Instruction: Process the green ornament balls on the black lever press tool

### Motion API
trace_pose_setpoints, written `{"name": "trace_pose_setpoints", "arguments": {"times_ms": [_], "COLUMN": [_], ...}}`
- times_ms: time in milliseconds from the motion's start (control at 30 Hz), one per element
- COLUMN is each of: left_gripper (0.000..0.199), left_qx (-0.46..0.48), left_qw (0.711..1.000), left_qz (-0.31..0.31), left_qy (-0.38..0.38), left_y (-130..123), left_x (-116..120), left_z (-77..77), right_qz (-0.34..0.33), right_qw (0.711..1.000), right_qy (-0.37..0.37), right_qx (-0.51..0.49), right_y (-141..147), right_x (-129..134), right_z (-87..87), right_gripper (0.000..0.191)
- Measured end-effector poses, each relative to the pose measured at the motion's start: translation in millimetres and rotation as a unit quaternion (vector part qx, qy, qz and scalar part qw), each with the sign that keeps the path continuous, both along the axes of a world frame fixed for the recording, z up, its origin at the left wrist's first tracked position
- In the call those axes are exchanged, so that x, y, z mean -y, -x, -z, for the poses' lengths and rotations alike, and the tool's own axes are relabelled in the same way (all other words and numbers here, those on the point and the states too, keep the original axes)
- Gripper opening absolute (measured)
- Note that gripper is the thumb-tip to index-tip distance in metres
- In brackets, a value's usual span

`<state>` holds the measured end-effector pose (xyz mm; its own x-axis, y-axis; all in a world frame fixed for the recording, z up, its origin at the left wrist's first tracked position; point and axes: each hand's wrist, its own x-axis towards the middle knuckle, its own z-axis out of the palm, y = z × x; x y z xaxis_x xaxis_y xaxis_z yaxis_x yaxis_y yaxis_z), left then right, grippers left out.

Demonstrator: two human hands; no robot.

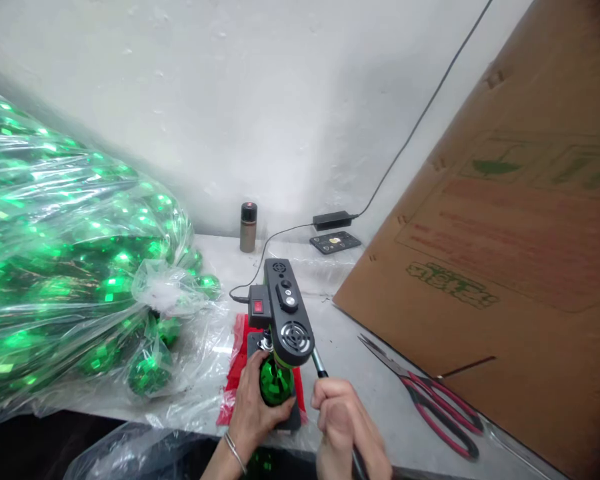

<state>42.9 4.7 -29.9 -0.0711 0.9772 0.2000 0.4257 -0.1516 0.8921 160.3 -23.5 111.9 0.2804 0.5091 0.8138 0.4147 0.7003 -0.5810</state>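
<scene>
My left hand (251, 407), with a bangle at its wrist, is closed around a shiny green faceted ball (276, 381). The ball sits right under the rounded front end of a black machine (289, 303) with round grilles, small buttons and a red switch. To the right of it, my right hand (349, 427) is wrapped round a lever (320, 365) with a metal shaft and black grip, which slants up to the machine's side. Below the machine lies red plastic sheeting (237, 363). The machine's head covers the top of the ball.
Clear bags (80, 220) of green faceted balls fill the left side. Scissors (425, 400) with red and black handles lie right, beside a leaning cardboard box (480, 220). Toward the wall stand a bottle (249, 228), a power adapter (333, 220) with its cord and a phone (335, 243).
</scene>
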Motion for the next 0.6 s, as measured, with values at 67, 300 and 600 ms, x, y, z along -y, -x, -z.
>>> {"name": "trace_pose_setpoints", "arguments": {"times_ms": [67, 300, 600], "left_gripper": [0.080, 0.079, 0.080], "left_qx": [-0.020, -0.060, -0.076], "left_qw": [1.000, 0.996, 0.993], "left_qz": [-0.010, -0.025, -0.036], "left_qy": [-0.018, -0.057, -0.087], "left_y": [-1.2, -5.5, -6.7], "left_x": [0.6, 1.1, -0.2], "left_z": [2.4, 11.9, 17.2], "right_qz": [0.007, 0.029, 0.030], "right_qw": [1.000, 0.999, 0.998], "right_qy": [-0.003, 0.034, 0.025], "right_qx": [-0.006, -0.007, -0.040], "right_y": [1.9, 2.7, 7.0], "right_x": [-0.2, 1.5, 0.5], "right_z": [3.3, 6.1, 10.7], "right_gripper": [0.035, 0.039, 0.039]}}
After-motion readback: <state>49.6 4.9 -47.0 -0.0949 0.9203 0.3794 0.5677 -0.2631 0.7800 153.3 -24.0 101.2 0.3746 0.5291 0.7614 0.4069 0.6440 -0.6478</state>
